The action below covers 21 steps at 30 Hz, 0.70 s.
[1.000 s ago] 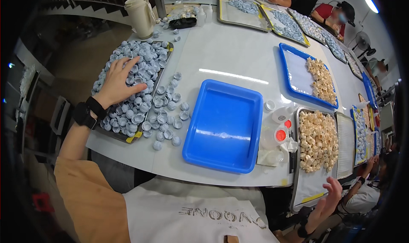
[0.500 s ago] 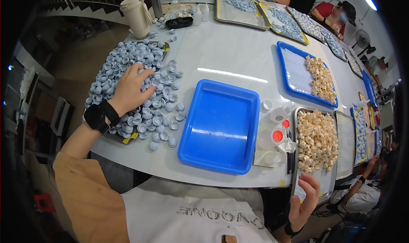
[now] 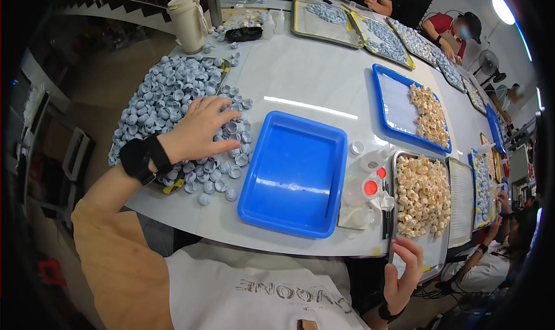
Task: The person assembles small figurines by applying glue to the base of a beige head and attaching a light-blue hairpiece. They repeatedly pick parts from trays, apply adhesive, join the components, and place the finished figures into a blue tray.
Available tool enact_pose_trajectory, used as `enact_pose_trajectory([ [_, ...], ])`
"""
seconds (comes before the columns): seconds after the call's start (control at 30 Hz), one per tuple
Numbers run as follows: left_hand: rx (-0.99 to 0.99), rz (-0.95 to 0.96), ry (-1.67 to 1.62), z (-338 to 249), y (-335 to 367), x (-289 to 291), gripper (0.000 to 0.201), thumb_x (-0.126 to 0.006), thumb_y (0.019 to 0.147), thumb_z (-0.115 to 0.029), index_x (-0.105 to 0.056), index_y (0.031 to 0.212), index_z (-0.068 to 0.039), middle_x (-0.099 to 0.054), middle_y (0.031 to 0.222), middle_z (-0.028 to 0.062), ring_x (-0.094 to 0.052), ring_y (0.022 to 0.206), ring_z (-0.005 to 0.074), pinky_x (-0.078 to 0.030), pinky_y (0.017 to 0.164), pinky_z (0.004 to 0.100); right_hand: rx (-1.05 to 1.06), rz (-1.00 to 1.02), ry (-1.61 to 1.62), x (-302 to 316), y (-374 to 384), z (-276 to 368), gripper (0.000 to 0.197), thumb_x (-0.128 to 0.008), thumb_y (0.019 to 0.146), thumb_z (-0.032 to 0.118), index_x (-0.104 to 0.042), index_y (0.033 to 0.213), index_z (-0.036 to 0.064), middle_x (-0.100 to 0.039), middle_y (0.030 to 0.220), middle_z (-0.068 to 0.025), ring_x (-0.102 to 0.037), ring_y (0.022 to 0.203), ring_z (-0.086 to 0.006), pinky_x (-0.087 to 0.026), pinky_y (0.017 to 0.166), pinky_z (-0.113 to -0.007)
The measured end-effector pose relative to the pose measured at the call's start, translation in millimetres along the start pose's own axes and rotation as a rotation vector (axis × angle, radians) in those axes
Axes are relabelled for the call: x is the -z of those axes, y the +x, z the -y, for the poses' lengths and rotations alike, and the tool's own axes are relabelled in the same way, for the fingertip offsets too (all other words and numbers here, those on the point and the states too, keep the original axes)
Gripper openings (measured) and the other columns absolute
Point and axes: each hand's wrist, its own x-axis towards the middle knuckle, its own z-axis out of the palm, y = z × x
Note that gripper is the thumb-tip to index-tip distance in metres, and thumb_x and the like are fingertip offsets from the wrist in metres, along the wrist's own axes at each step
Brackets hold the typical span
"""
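My left hand [image 3: 202, 128] hovers over or rests on the right side of a heap of small light-blue cup-shaped pieces [image 3: 156, 93]. Its fingers are spread, and I see nothing held in them; whether the fingertips touch the pieces I cannot tell. The heap covers a tray and spills onto the white table. Right of that hand lies a blue plastic tray [image 3: 292, 174] with nothing in it. My right hand [image 3: 403, 275] is at the table's near edge, fingers apart and slightly curled, beside a metal tray [image 3: 436, 252] of cream-coloured hollow pieces [image 3: 423, 197].
A second blue tray [image 3: 399, 104] with cream pieces stands farther back. Bottles with red tops [image 3: 370, 188] and a small clear cup [image 3: 357, 148] sit between trays. A beige tumbler [image 3: 187, 23] stands at the far left. Co-workers sit along the far and right sides.
My left hand has moved right across the heap, toward its edge by the empty blue tray. My right hand has shifted slightly left in the picture, still spread. The view has moved a little.
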Motion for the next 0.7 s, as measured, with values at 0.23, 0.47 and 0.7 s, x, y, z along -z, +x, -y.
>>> enact_pose_trajectory([
  [0.23, 0.139, 0.176, 0.035, -73.5, -61.0, 40.7, 0.063, -0.065, 0.075, -0.039, -0.045, 0.125, -0.007, -0.036, 0.131, 0.0235, -0.030, 0.124, 0.0411, -0.025, 0.101, 0.0503, -0.042, -0.069, 0.039, 4.8, -4.4, -2.5, 0.032, -0.054, 0.084, 0.026, -0.056, 0.096, -0.0031, -0.057, 0.100, -0.0191, -0.056, 0.092, -0.0293, -0.043, 0.081, -0.036],
  [0.47, 0.046, 0.016, -0.098, 22.5, 46.5, 59.9, 0.038, -0.050, 0.084, -0.020, -0.049, 0.116, 0.002, -0.051, 0.117, 0.0204, -0.050, 0.106, 0.0327, -0.039, 0.091, 0.0368, 0.082, 0.153, 0.408, -9.7, 5.6, 17.2, 0.031, -0.059, 0.081, 0.027, -0.058, 0.091, -0.0019, -0.061, 0.093, -0.0182, -0.059, 0.080, -0.0275, -0.045, 0.071, -0.034],
  [0.7, 0.411, -0.008, 0.030, 164.7, 168.9, -39.5, 0.021, -0.049, 0.061, -0.006, -0.065, 0.074, 0.001, -0.061, 0.070, 0.0231, -0.061, 0.069, 0.0357, -0.048, 0.062, 0.0424, 0.190, 0.332, 0.540, -8.1, 11.0, 39.1, 0.025, -0.055, 0.078, 0.001, -0.057, 0.103, -0.0019, -0.060, 0.098, -0.0178, -0.058, 0.085, -0.0312, -0.045, 0.075, -0.037],
])
